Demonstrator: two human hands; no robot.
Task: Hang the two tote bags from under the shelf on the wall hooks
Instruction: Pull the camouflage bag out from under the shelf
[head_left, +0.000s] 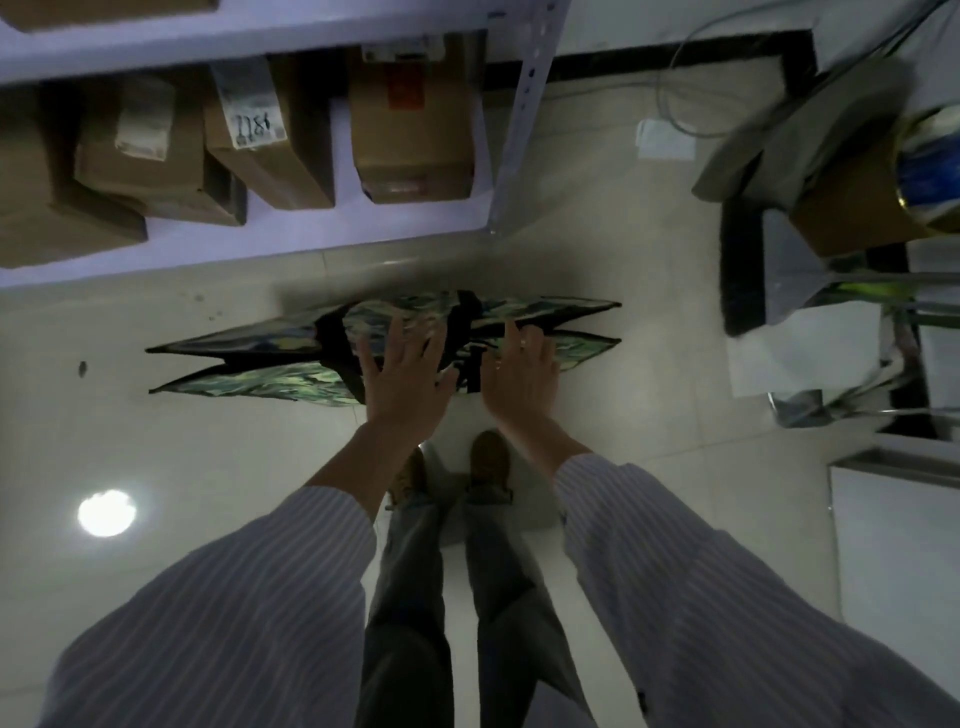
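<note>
A pale, glossy tiled floor (208, 467) seen from above. Two flat-folded tote bags (249, 364) with a green leafy print and black straps stand edge-up on it, side by side, just in front of a white metal shelf (291, 228). Brown cardboard boxes (415, 130) sit in a row on the shelf's low board. A round light reflection (106, 513) shines on the tiles.

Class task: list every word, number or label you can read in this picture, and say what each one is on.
"1181", roughly: handwritten digits on the white label of a cardboard box on the shelf; blurred, so uncertain.
White sticker on the box to its left: too blurred to read.
Orange label on the right box: too blurred to read.
</note>
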